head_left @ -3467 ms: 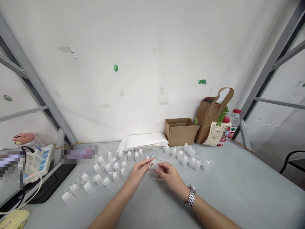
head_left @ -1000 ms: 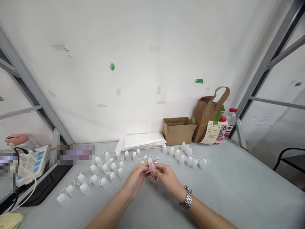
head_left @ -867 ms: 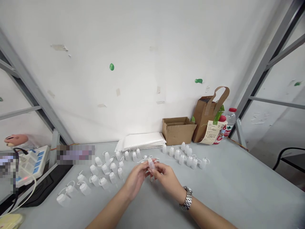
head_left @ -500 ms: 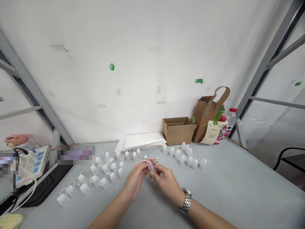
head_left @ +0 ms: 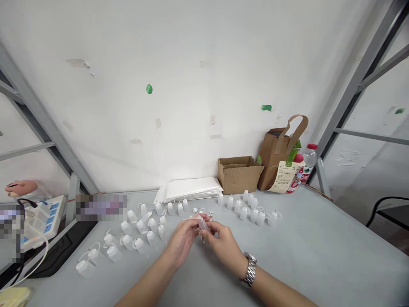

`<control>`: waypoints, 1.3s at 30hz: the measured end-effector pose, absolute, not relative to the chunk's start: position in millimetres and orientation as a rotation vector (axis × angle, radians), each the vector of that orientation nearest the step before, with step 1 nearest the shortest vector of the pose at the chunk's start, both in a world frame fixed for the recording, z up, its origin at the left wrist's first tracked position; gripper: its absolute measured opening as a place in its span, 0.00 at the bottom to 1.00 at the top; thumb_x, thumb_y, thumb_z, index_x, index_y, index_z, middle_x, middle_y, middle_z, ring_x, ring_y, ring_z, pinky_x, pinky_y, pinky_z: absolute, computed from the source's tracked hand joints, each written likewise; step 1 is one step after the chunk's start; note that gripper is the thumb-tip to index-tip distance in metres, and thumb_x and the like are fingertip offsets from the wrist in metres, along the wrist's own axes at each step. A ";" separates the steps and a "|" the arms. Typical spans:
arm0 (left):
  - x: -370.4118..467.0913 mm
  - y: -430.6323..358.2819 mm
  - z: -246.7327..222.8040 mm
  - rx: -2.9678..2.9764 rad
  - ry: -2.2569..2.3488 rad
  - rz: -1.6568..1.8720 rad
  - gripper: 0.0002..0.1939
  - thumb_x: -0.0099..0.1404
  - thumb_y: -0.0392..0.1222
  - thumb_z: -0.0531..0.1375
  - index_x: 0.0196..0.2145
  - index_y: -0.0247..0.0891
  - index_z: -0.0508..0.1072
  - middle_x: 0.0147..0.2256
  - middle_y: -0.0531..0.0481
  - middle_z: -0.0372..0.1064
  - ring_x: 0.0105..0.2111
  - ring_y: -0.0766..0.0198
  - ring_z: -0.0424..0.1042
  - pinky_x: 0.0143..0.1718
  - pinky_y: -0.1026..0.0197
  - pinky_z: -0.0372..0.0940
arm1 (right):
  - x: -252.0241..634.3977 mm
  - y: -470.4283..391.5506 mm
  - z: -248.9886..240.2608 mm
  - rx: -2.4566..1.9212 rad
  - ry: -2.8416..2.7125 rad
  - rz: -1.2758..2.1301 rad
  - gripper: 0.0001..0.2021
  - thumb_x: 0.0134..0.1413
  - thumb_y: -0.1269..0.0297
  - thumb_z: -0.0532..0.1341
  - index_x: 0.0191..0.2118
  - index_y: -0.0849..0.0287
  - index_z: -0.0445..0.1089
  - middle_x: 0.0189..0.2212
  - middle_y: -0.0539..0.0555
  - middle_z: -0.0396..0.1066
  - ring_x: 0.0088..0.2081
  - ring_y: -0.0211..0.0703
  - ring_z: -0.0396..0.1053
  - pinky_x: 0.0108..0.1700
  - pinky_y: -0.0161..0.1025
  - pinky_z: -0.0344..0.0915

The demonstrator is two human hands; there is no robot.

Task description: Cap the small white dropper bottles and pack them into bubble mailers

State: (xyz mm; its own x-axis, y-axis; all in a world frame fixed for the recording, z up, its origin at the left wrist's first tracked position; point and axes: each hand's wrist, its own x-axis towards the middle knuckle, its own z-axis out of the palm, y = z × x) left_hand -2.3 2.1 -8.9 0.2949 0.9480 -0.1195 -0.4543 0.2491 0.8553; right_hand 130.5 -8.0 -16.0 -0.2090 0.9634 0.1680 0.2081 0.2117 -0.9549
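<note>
Both hands meet above the grey table (head_left: pixel 287 264), around one small translucent bottle (head_left: pixel 203 224). My left hand (head_left: pixel 184 238) has its fingers closed round the bottle's upper end, partly hidden behind it. With thumb and fingers, my right hand (head_left: pixel 222 244) pinches the same bottle from the right; a metal watch (head_left: pixel 250 269) is on that wrist. Several similar bottles with looped cap straps stand to the left, one of them at the front left (head_left: pixel 85 268). Another group stands to the right, including a bottle with a loop (head_left: pixel 272 218).
Behind the hands lie stacked white envelopes (head_left: pixel 191 189), beside an open cardboard box (head_left: pixel 241 179). A brown paper bag (head_left: pixel 270 155) and a red-capped water bottle (head_left: pixel 309 161) stand at the back right. A power strip (head_left: pixel 53 217) with cables is at the left.
The hands and the small bottle between them have barely moved; the bottle looks slightly more tilted. The whole view has shifted very slightly.
</note>
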 end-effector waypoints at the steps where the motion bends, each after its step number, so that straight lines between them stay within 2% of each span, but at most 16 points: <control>1: -2.8 3.0 -9.8 0.804 0.740 1.078 0.12 0.55 0.38 0.55 0.35 0.32 0.75 0.39 0.43 0.73 0.44 0.54 0.67 0.42 0.58 0.58 | 130.0 -6.7 -17.5 -1.109 -1.561 1.148 0.10 0.51 0.60 0.57 0.26 0.61 0.69 0.22 0.50 0.67 0.26 0.39 0.62 0.31 0.35 0.58; 6: -4.8 6.6 -13.6 0.723 0.710 1.056 0.15 0.56 0.39 0.53 0.37 0.32 0.75 0.38 0.42 0.73 0.40 0.56 0.67 0.40 0.57 0.58 | 130.3 -0.5 -18.2 -0.922 -1.358 1.443 0.15 0.44 0.52 0.62 0.25 0.62 0.69 0.20 0.49 0.65 0.23 0.38 0.61 0.28 0.36 0.59; 10: -5.0 7.0 -15.3 0.668 0.655 1.018 0.15 0.57 0.38 0.53 0.39 0.32 0.74 0.38 0.43 0.72 0.35 0.60 0.67 0.37 0.59 0.58 | 132.6 1.0 -15.3 -0.846 -1.301 1.533 0.17 0.41 0.51 0.65 0.21 0.62 0.69 0.19 0.49 0.66 0.22 0.36 0.61 0.29 0.36 0.59; 17: -3.8 6.2 -10.9 0.561 0.642 1.010 0.15 0.56 0.36 0.52 0.38 0.30 0.74 0.34 0.43 0.72 0.31 0.62 0.67 0.34 0.59 0.60 | 133.0 -1.3 -16.5 -0.695 -1.196 1.700 0.16 0.43 0.53 0.65 0.22 0.63 0.70 0.21 0.51 0.68 0.23 0.35 0.60 0.30 0.35 0.55; 22: -3.0 5.1 -6.0 0.505 0.685 1.008 0.15 0.56 0.35 0.52 0.40 0.30 0.72 0.32 0.44 0.71 0.28 0.63 0.67 0.27 0.60 0.60 | 131.7 -1.1 -16.2 -0.657 -1.225 1.734 0.17 0.42 0.51 0.65 0.22 0.63 0.70 0.21 0.50 0.66 0.24 0.35 0.60 0.30 0.35 0.55; 27: -2.9 2.7 -4.1 0.487 0.681 0.998 0.16 0.55 0.35 0.53 0.43 0.34 0.67 0.29 0.48 0.70 0.23 0.64 0.67 0.22 0.61 0.60 | 131.1 -2.2 -16.2 -0.627 -1.269 1.746 0.18 0.43 0.50 0.64 0.22 0.63 0.69 0.21 0.50 0.66 0.24 0.35 0.60 0.31 0.35 0.56; 33: -5.4 -0.2 -2.7 0.479 0.706 0.976 0.13 0.55 0.35 0.53 0.41 0.37 0.65 0.25 0.52 0.68 0.21 0.66 0.66 0.24 0.62 0.62 | 132.2 -7.7 -11.2 -0.599 -1.327 1.818 0.18 0.42 0.49 0.64 0.22 0.62 0.69 0.22 0.49 0.65 0.25 0.35 0.61 0.31 0.35 0.58; 36: -6.0 -0.4 -2.0 0.505 0.749 0.957 0.14 0.55 0.35 0.54 0.41 0.37 0.65 0.25 0.52 0.69 0.22 0.65 0.68 0.26 0.61 0.63 | 132.7 -8.7 -9.7 -0.584 -1.370 1.835 0.18 0.41 0.48 0.64 0.23 0.61 0.69 0.23 0.49 0.66 0.25 0.36 0.61 0.32 0.35 0.59; 39: -5.4 0.0 -1.7 0.590 0.796 1.001 0.14 0.56 0.39 0.56 0.42 0.36 0.66 0.30 0.47 0.72 0.30 0.61 0.70 0.28 0.61 0.62 | 133.6 -6.2 -9.5 -0.595 -1.354 1.776 0.17 0.41 0.49 0.65 0.26 0.61 0.70 0.23 0.49 0.66 0.27 0.37 0.62 0.34 0.36 0.60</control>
